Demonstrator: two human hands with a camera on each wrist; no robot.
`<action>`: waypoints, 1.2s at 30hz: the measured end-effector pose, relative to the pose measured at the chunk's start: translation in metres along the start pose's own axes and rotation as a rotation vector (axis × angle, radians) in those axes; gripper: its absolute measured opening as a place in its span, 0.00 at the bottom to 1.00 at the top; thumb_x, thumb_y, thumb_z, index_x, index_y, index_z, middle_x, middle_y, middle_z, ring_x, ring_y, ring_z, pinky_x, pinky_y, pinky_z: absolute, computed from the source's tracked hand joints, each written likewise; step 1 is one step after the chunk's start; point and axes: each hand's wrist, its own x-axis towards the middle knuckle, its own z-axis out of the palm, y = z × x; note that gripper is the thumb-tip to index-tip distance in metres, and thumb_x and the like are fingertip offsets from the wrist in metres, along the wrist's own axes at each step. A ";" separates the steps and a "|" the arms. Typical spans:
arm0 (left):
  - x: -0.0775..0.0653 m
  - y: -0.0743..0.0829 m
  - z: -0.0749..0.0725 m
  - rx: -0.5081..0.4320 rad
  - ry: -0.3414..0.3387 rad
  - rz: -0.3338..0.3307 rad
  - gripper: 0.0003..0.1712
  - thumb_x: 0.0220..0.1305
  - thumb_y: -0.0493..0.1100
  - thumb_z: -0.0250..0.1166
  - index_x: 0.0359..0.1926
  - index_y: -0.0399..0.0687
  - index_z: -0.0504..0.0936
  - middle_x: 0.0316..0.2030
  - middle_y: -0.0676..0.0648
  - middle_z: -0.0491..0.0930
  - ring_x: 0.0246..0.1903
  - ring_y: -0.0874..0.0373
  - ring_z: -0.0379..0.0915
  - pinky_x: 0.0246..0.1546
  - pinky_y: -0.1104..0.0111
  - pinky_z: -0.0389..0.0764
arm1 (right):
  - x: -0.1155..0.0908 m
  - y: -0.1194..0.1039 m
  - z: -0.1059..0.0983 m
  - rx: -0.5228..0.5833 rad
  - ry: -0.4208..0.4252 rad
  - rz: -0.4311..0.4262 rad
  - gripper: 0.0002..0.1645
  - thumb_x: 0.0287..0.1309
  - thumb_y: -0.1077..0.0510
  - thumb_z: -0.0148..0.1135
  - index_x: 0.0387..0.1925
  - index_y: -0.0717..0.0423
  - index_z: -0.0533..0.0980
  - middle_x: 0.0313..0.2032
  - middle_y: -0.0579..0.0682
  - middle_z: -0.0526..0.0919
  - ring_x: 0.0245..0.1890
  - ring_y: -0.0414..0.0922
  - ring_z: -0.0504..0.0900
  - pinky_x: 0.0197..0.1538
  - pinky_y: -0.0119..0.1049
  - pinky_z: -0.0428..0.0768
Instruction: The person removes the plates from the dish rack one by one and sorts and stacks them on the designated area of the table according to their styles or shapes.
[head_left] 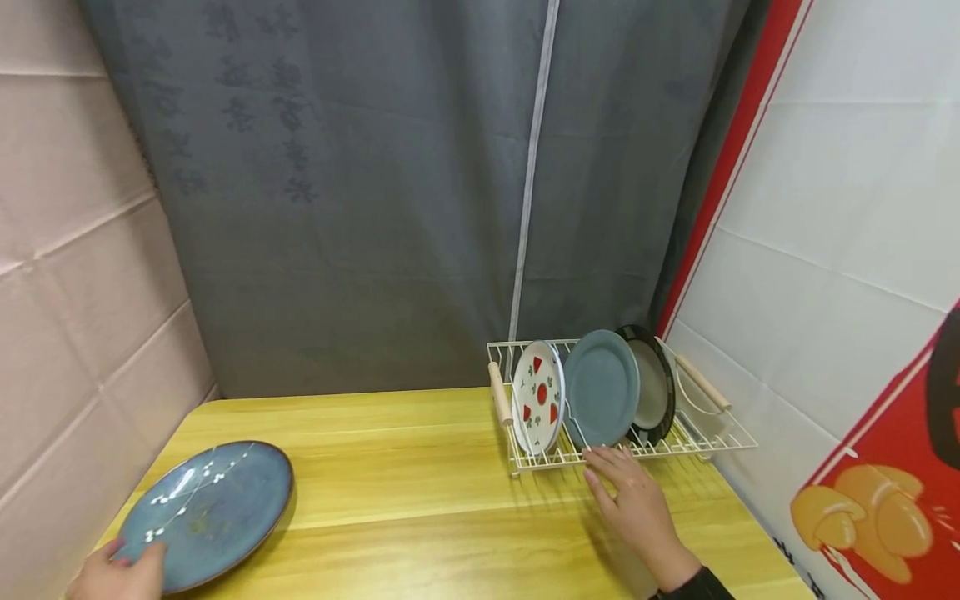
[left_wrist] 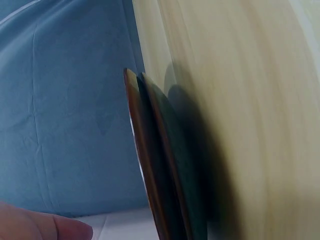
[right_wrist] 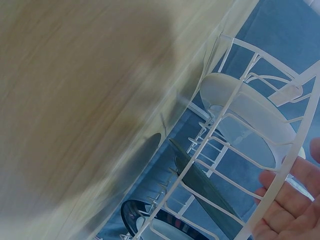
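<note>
In the near left corner, a blue plate [head_left: 217, 508] with white blossom sprigs is being gripped at its rim by the left hand [head_left: 120, 575], the thumb lying over the edge. Two rims, one close beneath the other, are being shown in the left wrist view. The plate is being held at the left of a yellow wood-grain tabletop [head_left: 397, 492]; whether the wood is being touched cannot be told. Farther right, the front rail of a cream wire rack [head_left: 500, 396] is being touched by the right hand [head_left: 633, 504], its fingers loosely extended, nothing being held. Within the rack, a strawberry-patterned white plate [head_left: 538, 400], a grey-blue plate [head_left: 602, 387] and a black-rimmed plate [head_left: 652, 383] are being kept on edge. Behind, a grey curtain [head_left: 375, 208] is being hung.
</note>
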 end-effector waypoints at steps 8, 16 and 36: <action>-0.019 0.015 0.008 -0.004 0.011 0.130 0.35 0.57 0.45 0.57 0.64 0.34 0.64 0.48 0.29 0.65 0.53 0.32 0.57 0.37 0.58 0.61 | 0.001 0.000 -0.001 -0.004 0.004 0.000 0.19 0.50 0.58 0.70 0.47 0.55 0.83 0.48 0.55 0.86 0.50 0.55 0.83 0.73 0.15 0.35; -0.052 0.043 0.018 0.016 0.063 0.354 0.24 0.58 0.44 0.58 0.55 0.40 0.76 0.50 0.38 0.71 0.50 0.48 0.65 0.36 0.68 0.61 | 0.001 0.000 0.000 -0.007 0.005 0.002 0.19 0.50 0.58 0.70 0.47 0.55 0.83 0.48 0.55 0.86 0.50 0.55 0.83 0.73 0.16 0.36; -0.147 0.096 0.107 0.016 -0.084 0.776 0.21 0.58 0.39 0.62 0.55 0.46 0.77 0.52 0.43 0.73 0.41 0.52 0.72 0.32 0.69 0.69 | 0.000 0.001 0.002 -0.001 0.017 -0.004 0.20 0.49 0.58 0.71 0.47 0.55 0.83 0.48 0.56 0.86 0.50 0.56 0.83 0.74 0.16 0.36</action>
